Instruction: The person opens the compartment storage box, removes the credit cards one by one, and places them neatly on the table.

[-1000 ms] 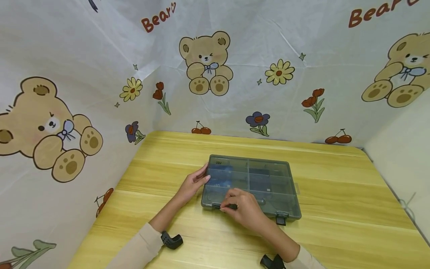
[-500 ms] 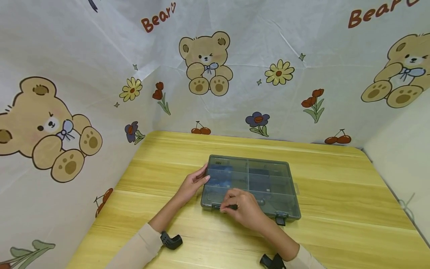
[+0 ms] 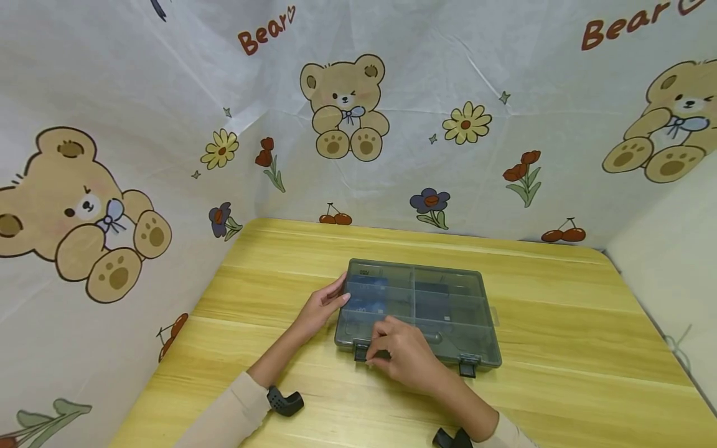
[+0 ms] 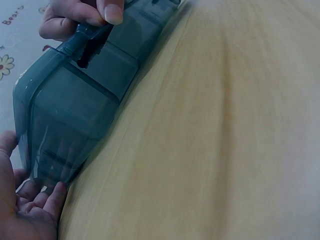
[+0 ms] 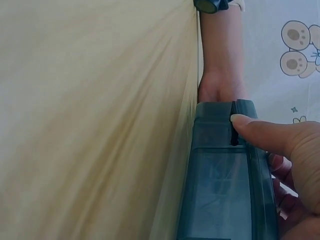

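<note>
At the right hand (image 3: 404, 350), thumb and fingers pinch 1 latch (image 3: 361, 353); to its left, the left hand (image 3: 320, 311) grips the box (image 3: 463, 342); firm bracing should prevent sliding

The left hand (image 3: 319, 309) and right hand (image 3: 404, 351) are bare. The left sleeve (image 3: 231, 407) is plain cream cloth, creased near its end; the right sleeve (image 3: 505, 433) matches. Beside the first sits a bent black gadget (image 3: 285, 403) dotted with small holes; by the other, a second black gadget (image 3: 451, 438), partly out of view.
</note>
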The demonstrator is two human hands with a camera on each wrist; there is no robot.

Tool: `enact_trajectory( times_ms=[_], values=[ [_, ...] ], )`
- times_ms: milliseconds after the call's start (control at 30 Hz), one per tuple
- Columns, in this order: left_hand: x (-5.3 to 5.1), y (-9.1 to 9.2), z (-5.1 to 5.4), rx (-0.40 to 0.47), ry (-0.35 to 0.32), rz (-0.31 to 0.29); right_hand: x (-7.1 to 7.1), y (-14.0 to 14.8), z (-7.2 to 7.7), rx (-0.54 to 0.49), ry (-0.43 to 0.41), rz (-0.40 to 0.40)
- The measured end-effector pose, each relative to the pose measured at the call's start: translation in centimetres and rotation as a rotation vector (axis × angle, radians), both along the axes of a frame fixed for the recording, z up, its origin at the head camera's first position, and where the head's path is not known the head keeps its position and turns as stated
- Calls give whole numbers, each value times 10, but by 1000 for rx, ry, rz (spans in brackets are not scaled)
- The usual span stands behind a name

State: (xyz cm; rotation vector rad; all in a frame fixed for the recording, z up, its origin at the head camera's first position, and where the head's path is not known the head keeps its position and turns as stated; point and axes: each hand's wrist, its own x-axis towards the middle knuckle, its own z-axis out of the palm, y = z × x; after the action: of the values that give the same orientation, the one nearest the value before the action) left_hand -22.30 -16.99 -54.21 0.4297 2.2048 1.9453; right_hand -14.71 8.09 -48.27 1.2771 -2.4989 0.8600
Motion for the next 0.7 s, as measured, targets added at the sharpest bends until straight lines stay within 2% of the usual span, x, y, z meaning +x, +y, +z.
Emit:
enact_trajectory(
  times_ms=[467, 700],
  values=[
    [0, -1, -1, -9, 1, 4, 1, -2, 1, 62, 84, 7],
    [1, -1, 3, -8, -15, 7, 1, 3, 8, 97, 48, 37]
  ],
)
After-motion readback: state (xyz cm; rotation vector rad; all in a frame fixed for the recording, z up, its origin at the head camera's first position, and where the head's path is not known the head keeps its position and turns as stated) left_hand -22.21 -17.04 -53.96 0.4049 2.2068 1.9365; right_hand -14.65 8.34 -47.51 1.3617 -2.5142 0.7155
